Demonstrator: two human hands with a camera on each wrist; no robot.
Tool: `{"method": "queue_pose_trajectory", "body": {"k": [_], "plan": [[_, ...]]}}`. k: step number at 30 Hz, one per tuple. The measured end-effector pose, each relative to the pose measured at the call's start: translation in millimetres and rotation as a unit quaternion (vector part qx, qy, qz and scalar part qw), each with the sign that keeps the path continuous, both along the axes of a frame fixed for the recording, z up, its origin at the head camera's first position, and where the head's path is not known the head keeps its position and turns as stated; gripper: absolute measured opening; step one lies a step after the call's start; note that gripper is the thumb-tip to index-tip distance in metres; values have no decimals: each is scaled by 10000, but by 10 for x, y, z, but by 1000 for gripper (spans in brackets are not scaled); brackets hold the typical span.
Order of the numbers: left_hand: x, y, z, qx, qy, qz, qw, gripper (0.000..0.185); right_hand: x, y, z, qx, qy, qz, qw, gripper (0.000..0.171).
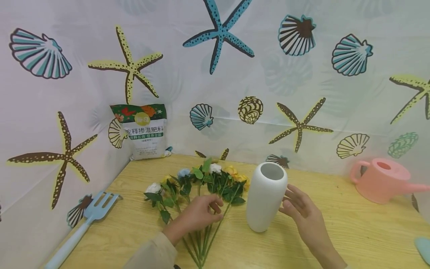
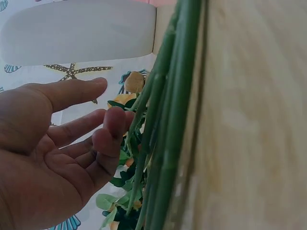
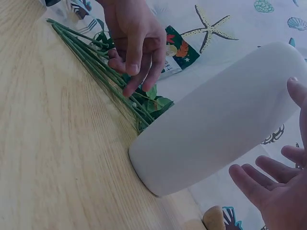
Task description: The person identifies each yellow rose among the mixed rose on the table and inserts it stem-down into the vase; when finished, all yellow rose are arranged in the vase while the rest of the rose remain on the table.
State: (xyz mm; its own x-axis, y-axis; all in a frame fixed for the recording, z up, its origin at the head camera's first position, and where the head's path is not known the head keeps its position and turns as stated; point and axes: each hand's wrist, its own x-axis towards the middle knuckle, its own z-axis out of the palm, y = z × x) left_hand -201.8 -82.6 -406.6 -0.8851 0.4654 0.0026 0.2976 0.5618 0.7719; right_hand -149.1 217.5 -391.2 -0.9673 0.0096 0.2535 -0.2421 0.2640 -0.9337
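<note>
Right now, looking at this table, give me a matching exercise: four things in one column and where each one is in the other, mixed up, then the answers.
Things:
1. vase
2. watering can
3. fertilizer bag
4. garden fork

Places:
A. leaning in the back left corner against the wall
B. lying along the left edge of the table
C. standing upright between the two hands
D. at the far right, spout pointing right

Pairs: 1-C, 2-D, 3-A, 4-B

The left hand rests over the flower stems; the right hand is open beside the vase.
</note>
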Motion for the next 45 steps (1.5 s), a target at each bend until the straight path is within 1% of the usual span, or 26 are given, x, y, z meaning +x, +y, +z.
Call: {"method": "queue_pose_trajectory", "body": {"k": [5, 9, 13, 15, 17, 22, 26, 29, 30, 33, 35, 37, 39, 41, 45], "plan": [[12, 5, -23, 6, -74, -39, 10000, 28, 15, -44, 29, 77, -263, -22, 9996, 52], [21, 19, -37, -170, -47, -148, 9997, 31, 26, -65, 38, 162, -227, -24, 9996, 51], [13, 46, -51, -383, -114, -268, 9988, 36, 33, -74, 41, 183, -255, -59, 9995, 51], [16, 59, -57, -444, -128, -273, 9986, 37, 33, -75, 39, 201, -286, -83, 9994, 51], [16, 82, -64, -472, -44, -267, 9985, 38, 32, -63, 39, 251, -291, -102, 9992, 51], [36, 151, -76, -564, 176, -135, 9982, 40, 37, -47, 30, 265, -202, -127, 9994, 50], [50, 210, -66, -908, 333, 68, 9953, 39, 34, -56, 33, 206, -128, -65, 9997, 49], [59, 243, -59, -1179, 326, 229, 9922, 37, 36, -54, 27, 210, -123, -21, 9997, 49], [65, 251, -55, -1202, 284, 286, 9919, 36, 37, -51, 24, 216, -128, -14, 9997, 49], [68, 259, -41, -974, 50, 445, 9942, 35, 32, -46, 18, 240, -125, -9, 9996, 49], [71, 255, -31, -603, -199, 513, 9967, 36, 30, -44, 19, 253, -131, -8, 9996, 49], [67, 242, -21, -115, -474, 545, 9973, 39, 30, -44, 24, 258, -139, -1, 9996, 49], [58, 222, -5, 295, -675, 521, 9959, 42, 32, -45, 29, 267, -140, 11, 9995, 49], [48, 201, 25, 652, -912, 496, 9925, 44, 37, -46, 34, 270, -153, 15, 9995, 49], [29, 176, 119, 1137, -1157, 416, 9859, 44, 37, -44, 39, 280, -169, 11, 9995, 49]]}}
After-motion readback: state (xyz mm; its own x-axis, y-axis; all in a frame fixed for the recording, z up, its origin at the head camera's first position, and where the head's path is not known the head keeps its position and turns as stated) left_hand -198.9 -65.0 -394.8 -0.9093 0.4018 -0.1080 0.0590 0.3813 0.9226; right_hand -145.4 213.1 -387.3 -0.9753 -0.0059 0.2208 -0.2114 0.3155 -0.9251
